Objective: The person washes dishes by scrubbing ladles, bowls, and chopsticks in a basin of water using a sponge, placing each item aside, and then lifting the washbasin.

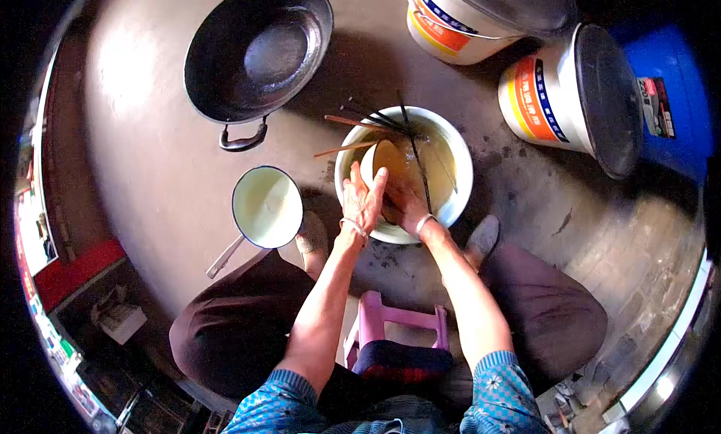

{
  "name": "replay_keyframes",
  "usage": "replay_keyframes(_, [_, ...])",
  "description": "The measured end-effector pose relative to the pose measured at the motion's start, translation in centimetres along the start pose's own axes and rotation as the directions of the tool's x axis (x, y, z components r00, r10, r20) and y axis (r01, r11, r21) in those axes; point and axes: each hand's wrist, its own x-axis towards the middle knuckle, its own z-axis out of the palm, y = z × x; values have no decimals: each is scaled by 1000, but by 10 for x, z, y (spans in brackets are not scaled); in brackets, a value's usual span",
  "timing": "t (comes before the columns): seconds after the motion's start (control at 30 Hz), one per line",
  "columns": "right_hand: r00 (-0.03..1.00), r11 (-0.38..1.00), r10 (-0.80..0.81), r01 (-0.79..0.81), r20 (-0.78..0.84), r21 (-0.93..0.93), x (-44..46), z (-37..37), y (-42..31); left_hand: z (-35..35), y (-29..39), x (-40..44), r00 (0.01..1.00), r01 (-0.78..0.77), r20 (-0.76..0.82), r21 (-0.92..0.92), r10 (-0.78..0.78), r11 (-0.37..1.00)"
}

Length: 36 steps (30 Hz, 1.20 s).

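A white basin [463, 160] on the floor holds murky water, with several dark and brown chopsticks [413, 145] sticking out over its rim. Inside it a bowl [384, 157] stands tilted at the left. My left hand [363, 199] rests against the bowl's near side, its fingers stretched and the thumb apart. Further right, my right hand [408, 207] reaches down into the basin; its fingertips are hidden in the water and shadow, and what they touch cannot be made out.
A black wok [282, 54] lies at the upper left. A white enamel pan [266, 207] with a handle stands left of the basin. Two lidded buckets [537, 103] and a blue container [665, 73] are at the upper right. A pink stool [370, 317] is below.
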Motion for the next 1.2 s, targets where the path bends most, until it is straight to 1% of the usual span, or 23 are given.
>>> replay_keyframes(0.03, [977, 982, -136, 111, -164, -152, 12, 11, 6, 1, -3, 2, 1000, -14, 1, 8, 14, 1000])
replay_keyframes(0.1, [910, 932, -284, 187, -303, -312, 27, 21, 12, 7, -19, 13, 999, -44, 30, -37, 45, 998])
replay_keyframes(0.13, [962, 986, -48, 89, -269, 144, 31, 5, -8, 6, -17, 14, 998, -45, 33, -32, 46, 998])
replay_keyframes(0.17, [980, 826, 153, -54, -131, 562, 32, -10, -22, 3, -12, 13, 998, -41, 48, -31, 42, 999])
replay_keyframes(0.23, [994, 840, 79, -29, -70, 542, 24, -38, -44, 2, -9, 16, 995, -53, 84, -69, 58, 996])
replay_keyframes(0.3, [994, 919, -87, 108, -72, 378, 1, -73, -82, 3, -7, 18, 1000, -16, 18, -42, 17, 999])
replay_keyframes(0.33, [999, 883, -28, 9, 32, 470, -4, -68, -78, 0, -2, 20, 999, -5, 52, -49, 7, 999])
replay_keyframes(0.37, [998, 748, -39, -4, 50, 664, -10, -62, -79, -3, 4, 18, 997, 24, 73, -74, -19, 997])
replay_keyframes(0.43, [1000, 897, -10, 8, 3, 441, -23, 2, -20, 1, 2, 23, 1000, 14, 27, -48, -12, 999])
replay_keyframes(0.47, [998, 978, 26, -37, 56, 206, -30, -12, -29, -2, 8, 22, 999, 24, 22, -33, -24, 999])
replay_keyframes(0.5, [998, 979, 24, -34, 54, 202, -32, -13, -26, -3, 8, 27, 1000, 21, 20, -36, -20, 999])
replay_keyframes(0.57, [994, 911, 106, -89, 22, -403, -34, -4, -14, -6, 6, 37, 984, 116, 131, 55, -122, 992])
replay_keyframes(0.6, [992, 925, -21, -29, -126, -378, -30, -5, -9, -12, 19, 32, 969, 173, 176, 16, -173, 985])
replay_keyframes(0.63, [991, 927, -23, -28, -132, -374, -30, -3, -5, -17, 32, 27, 950, 232, 221, -18, -223, 972])
replay_keyframes(0.7, [992, 878, -106, 58, -74, -476, -28, -1, -3, -7, 16, 30, 994, 84, 81, -73, -79, 994])
replay_keyframes(0.77, [999, 857, -28, 8, -32, -515, -30, -9, -31, 2, -3, 24, 998, -31, 47, -222, 43, 975])
replay_keyframes(0.83, [982, 973, -18, -26, -189, -230, -29, -8, -50, 6, -4, 4, 988, -136, -83, -84, 129, 987])
replay_keyframes(0.93, [913, 994, 65, -23, -403, 107, -20, -9, -76, 16, -17, -4, 983, -168, -102, -126, 155, 978])
replay_keyframes(1.03, [941, 990, 45, 2, -335, 138, -26, 11, -57, 13, -15, -1, 986, -139, -106, -127, 126, 982])
replay_keyframes(1.07, [983, 996, 92, -94, -160, -3, -31, 27, -30, 13, -11, 2, 990, -109, -103, -114, 97, 988])
replay_keyframes(1.13, [992, 975, 39, -65, -122, -211, -29, 22, -6, 15, -16, 16, 986, -149, -94, -121, 138, 981])
replay_keyframes(1.17, [976, 963, -76, 18, -205, -271, -27, 17, 1, 12, -12, 17, 990, -132, -71, -119, 124, 984])
replay_keyframes(1.2, [975, 963, -78, 20, -207, -269, -23, 8, -1, 5, 0, 14, 995, -97, -39, -107, 94, 990])
